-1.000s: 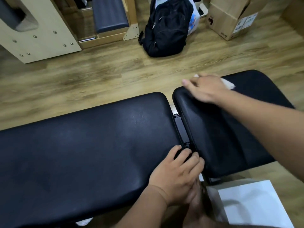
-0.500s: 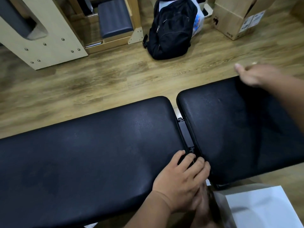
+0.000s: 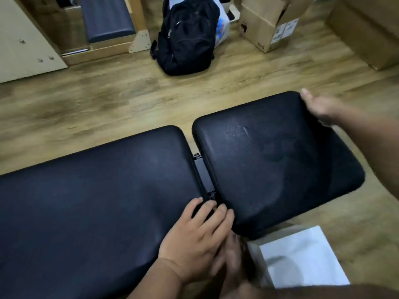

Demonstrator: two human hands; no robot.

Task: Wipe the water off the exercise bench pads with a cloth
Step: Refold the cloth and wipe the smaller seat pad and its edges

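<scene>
Two black bench pads lie side by side: a long pad on the left and a shorter seat pad on the right, with a narrow gap and hinge between them. Small water drops glint near the seat pad's far left corner. My left hand rests flat on the near edge of the long pad, fingertips at the gap. My right hand, blurred, lies over the seat pad's far right corner with its fingers stretched out. No cloth shows under it.
A black backpack stands on the wooden floor beyond the bench. A cardboard box sits to its right, and wooden equipment with a grey cushion to its left. A white sheet lies on the floor near the seat pad.
My right hand has swept from the seat pad's far left corner along the far edge to its far right corner. The white cloth seen under it earlier no longer shows. My left hand stayed put.
</scene>
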